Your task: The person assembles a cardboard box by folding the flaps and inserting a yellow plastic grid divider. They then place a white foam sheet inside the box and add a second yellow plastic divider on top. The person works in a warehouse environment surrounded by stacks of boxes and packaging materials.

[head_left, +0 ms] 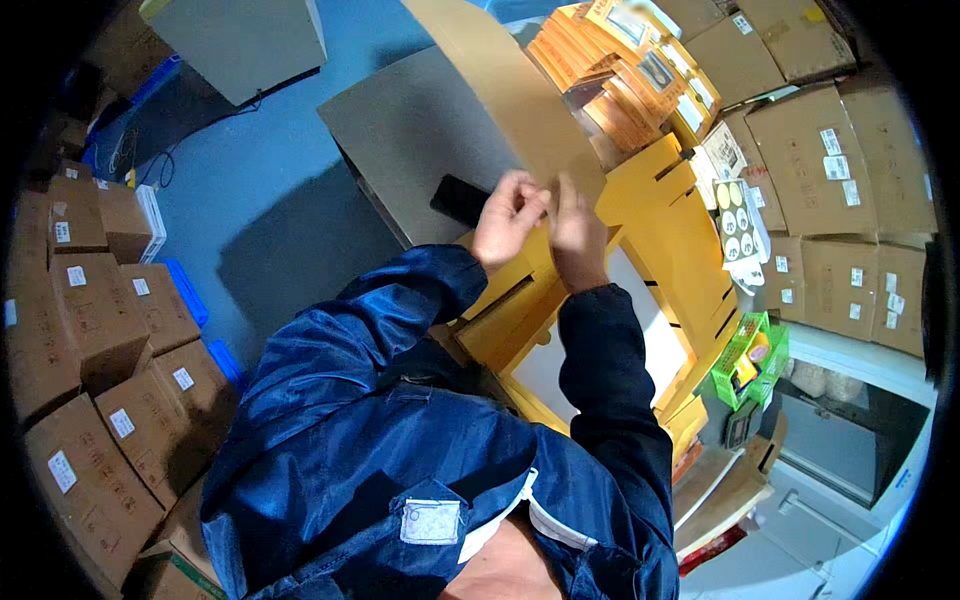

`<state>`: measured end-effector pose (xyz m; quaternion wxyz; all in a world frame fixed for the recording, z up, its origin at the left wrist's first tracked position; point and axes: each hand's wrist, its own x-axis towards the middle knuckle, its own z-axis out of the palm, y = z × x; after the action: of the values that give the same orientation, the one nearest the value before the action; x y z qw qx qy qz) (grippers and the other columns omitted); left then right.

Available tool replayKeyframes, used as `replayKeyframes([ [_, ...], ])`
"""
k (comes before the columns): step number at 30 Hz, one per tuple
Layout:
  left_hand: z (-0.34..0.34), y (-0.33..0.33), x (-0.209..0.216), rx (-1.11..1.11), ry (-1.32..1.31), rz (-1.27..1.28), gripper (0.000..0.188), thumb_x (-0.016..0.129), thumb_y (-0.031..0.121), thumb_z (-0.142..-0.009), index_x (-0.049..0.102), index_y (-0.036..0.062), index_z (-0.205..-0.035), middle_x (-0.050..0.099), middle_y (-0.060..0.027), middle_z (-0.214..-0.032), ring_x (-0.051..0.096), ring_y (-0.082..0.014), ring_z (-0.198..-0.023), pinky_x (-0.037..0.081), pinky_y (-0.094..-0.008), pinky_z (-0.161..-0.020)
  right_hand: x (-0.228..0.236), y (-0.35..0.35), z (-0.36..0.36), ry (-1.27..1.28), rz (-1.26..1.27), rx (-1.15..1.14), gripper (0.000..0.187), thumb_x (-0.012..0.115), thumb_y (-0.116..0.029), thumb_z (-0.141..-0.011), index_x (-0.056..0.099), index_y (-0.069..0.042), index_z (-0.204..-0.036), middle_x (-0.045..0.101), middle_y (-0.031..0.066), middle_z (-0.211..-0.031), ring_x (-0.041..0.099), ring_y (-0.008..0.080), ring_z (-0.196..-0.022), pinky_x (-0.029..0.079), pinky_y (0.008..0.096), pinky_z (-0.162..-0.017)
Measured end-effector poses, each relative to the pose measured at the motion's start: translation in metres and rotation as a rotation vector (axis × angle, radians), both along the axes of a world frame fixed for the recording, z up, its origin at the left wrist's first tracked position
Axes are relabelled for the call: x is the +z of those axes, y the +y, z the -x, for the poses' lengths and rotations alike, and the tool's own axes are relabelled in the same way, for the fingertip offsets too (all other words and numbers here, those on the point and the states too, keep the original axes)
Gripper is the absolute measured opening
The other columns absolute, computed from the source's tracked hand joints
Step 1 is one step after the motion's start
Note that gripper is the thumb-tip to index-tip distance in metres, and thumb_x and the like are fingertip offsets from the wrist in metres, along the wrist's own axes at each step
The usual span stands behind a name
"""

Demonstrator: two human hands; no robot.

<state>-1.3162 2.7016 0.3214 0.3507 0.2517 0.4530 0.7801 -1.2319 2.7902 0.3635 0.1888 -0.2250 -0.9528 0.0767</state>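
My left hand (510, 218) is closed, thumb and fingertips pinched together at the near end of a long tan cardboard sheet (505, 85). Whether something small is between those fingertips is hidden. Right beside it, my right hand (578, 235) is smeared by motion, its fingers pointing away from me near the same edge. Under my forearms lies an opened yellow cardboard box (690, 235) with slotted flaps and a white inner surface (640, 310). A black phone-like slab (460, 200) rests on the grey tabletop (410, 110) left of my left hand.
Stacked orange-and-yellow boxes (625, 80) stand at the far right of the table. A sheet of round stickers (737, 220) hangs near the brown cartons (815, 160) on the right. A green basket (748, 360) holds small items. More cartons (110, 300) are piled at left.
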Motion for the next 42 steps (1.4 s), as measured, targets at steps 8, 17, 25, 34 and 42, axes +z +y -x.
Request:
replayKeyframes([
  [8,0.066,-0.019,-0.068,-0.203,1.391,0.617,0.060,0.067,0.022,-0.074,0.044,0.0094,-0.127,0.042,-0.0124,-0.132,0.034,-0.0301,-0.126,0.024,-0.0478,-0.105,0.059,0.051,-0.005,-0.006,0.207,-0.250,0.029,0.050,-0.022,-0.091,0.055,-0.009,-0.116,0.063,0.0198,-0.097,0.060,0.0368,-0.088,0.049,0.0407,-0.074],
  [17,0.114,-0.018,-0.129,-0.576,1.682,0.742,0.082,0.067,0.045,-0.067,0.038,0.0006,-0.130,0.044,-0.0202,-0.124,0.042,-0.0331,-0.117,0.030,-0.0470,-0.101,0.020,0.018,0.019,-0.079,0.094,0.035,0.028,0.060,-0.011,-0.074,0.054,-0.004,-0.101,0.058,0.0170,-0.087,0.058,0.0344,-0.079,0.048,0.0425,-0.068],
  [25,0.111,-0.179,-0.103,-0.615,1.158,0.835,0.082,0.076,0.035,-0.064,0.039,-0.0004,-0.128,0.055,-0.0209,-0.104,0.055,-0.0356,-0.088,0.043,-0.0428,-0.077,-0.055,-0.019,0.011,-0.361,0.432,0.159,0.050,0.062,-0.013,-0.075,0.045,-0.004,-0.121,0.046,0.0187,-0.120,0.050,0.0350,-0.109,0.045,0.0411,-0.090],
  [34,0.165,-0.188,-0.118,-0.449,0.326,0.789,0.060,0.063,0.020,-0.085,0.034,0.0038,-0.136,0.055,-0.0105,-0.104,0.055,-0.0149,-0.089,0.046,-0.0268,-0.076,-0.038,-0.025,-0.063,-0.170,0.636,-0.001,0.034,0.059,-0.017,-0.083,0.050,0.000,-0.111,0.051,0.0181,-0.115,0.052,0.0328,-0.106,0.046,0.0406,-0.088],
  [42,0.141,0.013,-0.159,-0.036,1.510,0.940,0.076,0.064,0.051,-0.076,0.041,0.0015,-0.128,0.056,-0.0231,-0.105,0.055,-0.0389,-0.096,0.044,-0.0465,-0.082,0.021,-0.060,-0.179,0.218,0.537,-0.344,0.024,0.054,-0.013,-0.083,0.056,-0.003,-0.105,0.055,0.0128,-0.111,0.053,0.0318,-0.102,0.046,0.0399,-0.084],
])
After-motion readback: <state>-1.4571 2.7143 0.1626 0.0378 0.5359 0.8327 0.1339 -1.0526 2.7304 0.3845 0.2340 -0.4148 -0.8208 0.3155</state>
